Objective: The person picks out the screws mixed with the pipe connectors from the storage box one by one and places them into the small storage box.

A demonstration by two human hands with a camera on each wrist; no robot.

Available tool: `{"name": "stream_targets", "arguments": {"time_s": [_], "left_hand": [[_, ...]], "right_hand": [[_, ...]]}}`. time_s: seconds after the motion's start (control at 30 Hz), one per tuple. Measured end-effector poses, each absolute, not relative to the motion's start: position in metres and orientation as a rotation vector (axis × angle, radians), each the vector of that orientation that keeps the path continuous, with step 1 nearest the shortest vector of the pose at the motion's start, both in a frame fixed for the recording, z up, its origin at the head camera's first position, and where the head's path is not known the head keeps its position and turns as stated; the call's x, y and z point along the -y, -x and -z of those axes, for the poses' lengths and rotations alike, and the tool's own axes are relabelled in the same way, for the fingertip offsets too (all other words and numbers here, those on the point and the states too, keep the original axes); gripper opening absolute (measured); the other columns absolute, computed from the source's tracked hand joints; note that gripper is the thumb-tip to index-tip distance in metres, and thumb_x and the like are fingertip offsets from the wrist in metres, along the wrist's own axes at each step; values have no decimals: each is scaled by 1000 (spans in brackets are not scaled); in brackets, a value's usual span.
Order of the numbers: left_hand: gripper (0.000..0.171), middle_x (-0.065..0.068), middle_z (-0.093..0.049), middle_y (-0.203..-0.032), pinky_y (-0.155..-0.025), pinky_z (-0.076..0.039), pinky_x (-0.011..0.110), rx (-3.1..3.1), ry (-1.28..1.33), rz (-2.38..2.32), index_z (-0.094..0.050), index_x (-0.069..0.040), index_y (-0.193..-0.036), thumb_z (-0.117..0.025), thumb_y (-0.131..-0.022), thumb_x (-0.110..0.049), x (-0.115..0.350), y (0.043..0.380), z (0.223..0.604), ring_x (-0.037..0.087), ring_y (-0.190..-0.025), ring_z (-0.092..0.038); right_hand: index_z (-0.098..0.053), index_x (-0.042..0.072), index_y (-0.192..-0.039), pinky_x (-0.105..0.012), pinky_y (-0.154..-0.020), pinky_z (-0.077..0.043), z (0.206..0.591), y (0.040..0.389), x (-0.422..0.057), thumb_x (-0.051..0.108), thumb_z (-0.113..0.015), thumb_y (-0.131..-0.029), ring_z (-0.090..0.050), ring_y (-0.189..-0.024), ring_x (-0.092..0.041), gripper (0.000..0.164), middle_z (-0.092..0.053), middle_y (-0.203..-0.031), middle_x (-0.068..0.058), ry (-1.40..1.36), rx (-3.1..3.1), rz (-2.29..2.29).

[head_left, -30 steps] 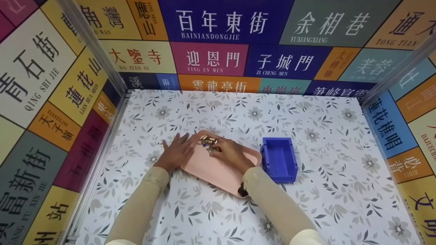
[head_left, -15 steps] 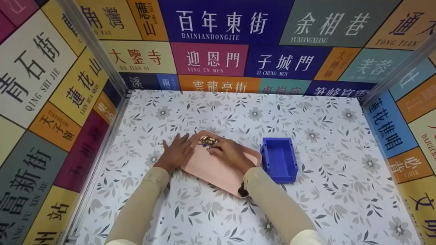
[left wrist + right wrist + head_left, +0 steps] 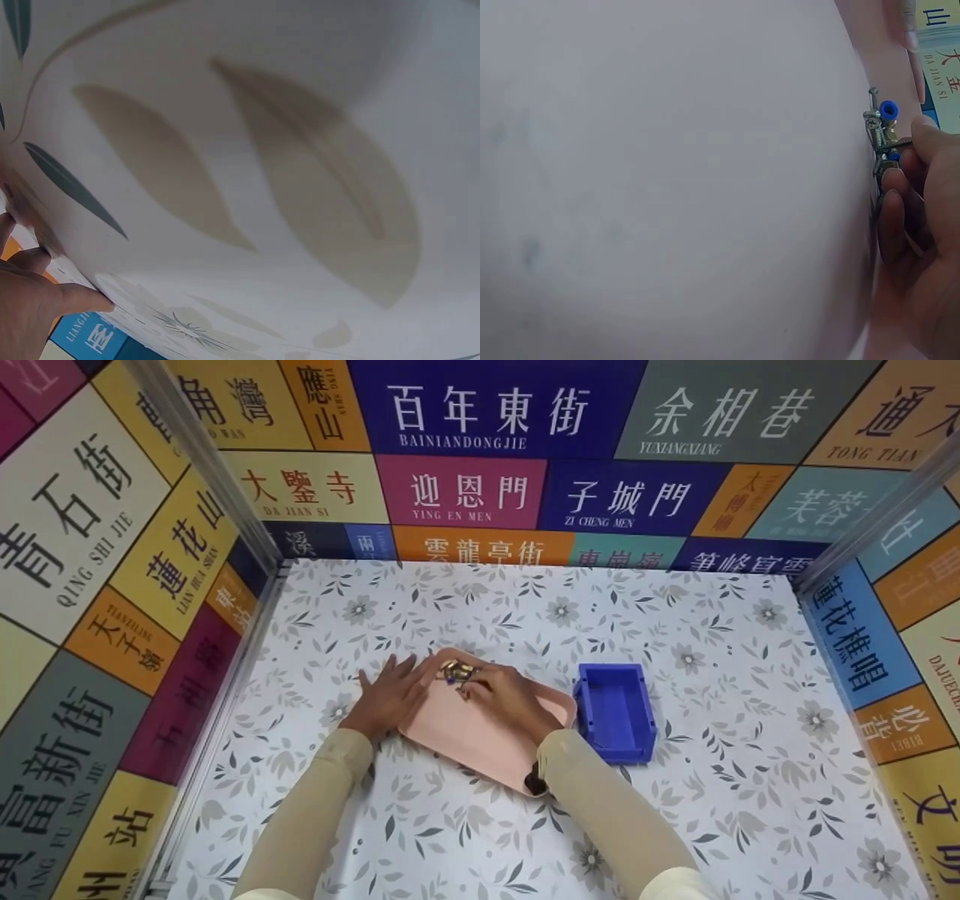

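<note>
A pink tray (image 3: 480,735) lies at a slant on the table. Toward its far left end is a small heap of brass-coloured and silvery metal parts (image 3: 456,669), including screws and fittings with blue rings (image 3: 889,110). My right hand (image 3: 510,697) is over the tray beside this heap, pinching a small screw (image 3: 900,143) between thumb and fingers. Its curled fingers partly hide the heap. My left hand (image 3: 386,696) rests at the tray's left edge with its fingers spread. In the left wrist view only part of the left hand (image 3: 34,300) shows.
Right of the tray stands a blue plastic bin (image 3: 619,712). Dark items (image 3: 535,781) sit in the tray's near right corner, partly behind my right sleeve. A flower-patterned cloth (image 3: 675,825) covers the table, and panels with street names (image 3: 465,491) wall it in.
My right fingers have shifted slightly, and the small screw in them has turned to point more downward. The left hand, tray and bin have kept their places.
</note>
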State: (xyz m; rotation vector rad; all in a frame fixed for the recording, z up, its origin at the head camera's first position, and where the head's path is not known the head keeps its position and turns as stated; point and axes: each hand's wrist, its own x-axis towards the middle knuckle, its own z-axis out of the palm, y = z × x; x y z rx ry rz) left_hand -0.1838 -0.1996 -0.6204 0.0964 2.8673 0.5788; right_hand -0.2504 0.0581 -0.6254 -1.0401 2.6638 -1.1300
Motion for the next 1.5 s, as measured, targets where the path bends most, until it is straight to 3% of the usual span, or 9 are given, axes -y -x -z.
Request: {"name": "stream_targets", "arguments": {"time_s": [0.3,0.57,1.03,1.27,1.5], "left_hand": [[54,-3,-22,-171,-113,0,83,-2867,-111,-580,-11,-54,-159,-20,-107,-63,198,185,622,37,-160,-9],[57,-2,-22,-171,-114,3,82,-2864,-120,-613,-15,-46,-162,-20,-107,-62,199,185,622,39,-159,-9],[55,-3,-26,-170,-113,1,83,-2888,-115,-626,-16,-52,-160,-21,-106,-64,198,184,624,39,-159,-11],[54,-2,-25,-170,-113,1,83,-2882,-115,-631,-15,-52,-160,-23,-107,-62,198,184,624,38,-159,-11],[53,-3,-23,-171,-113,4,83,-2870,-121,-625,-11,-54,-159,-21,-107,-61,200,184,625,39,-159,-9]], "right_hand": [[-81,13,-96,-25,-78,-56,622,248,-61,21,-70,-99,-66,-88,-8,14,-75,-97,3,943,-2591,1289],[-82,9,-93,-20,-66,-50,617,249,-62,22,-73,-97,-61,-74,-6,16,-75,-87,2,931,-2564,1425],[-81,12,-88,-19,-60,-50,608,248,-71,26,-74,-95,-61,-68,-6,17,-74,-79,1,919,-2484,1608],[-78,6,-83,-18,-58,-46,604,246,-75,14,-75,-94,-58,-65,-9,14,-72,-74,-3,826,-2466,1703],[-80,10,-84,-21,-62,-52,593,242,-82,28,-74,-95,-66,-67,-9,22,-76,-76,-6,737,-2402,1800]]}}
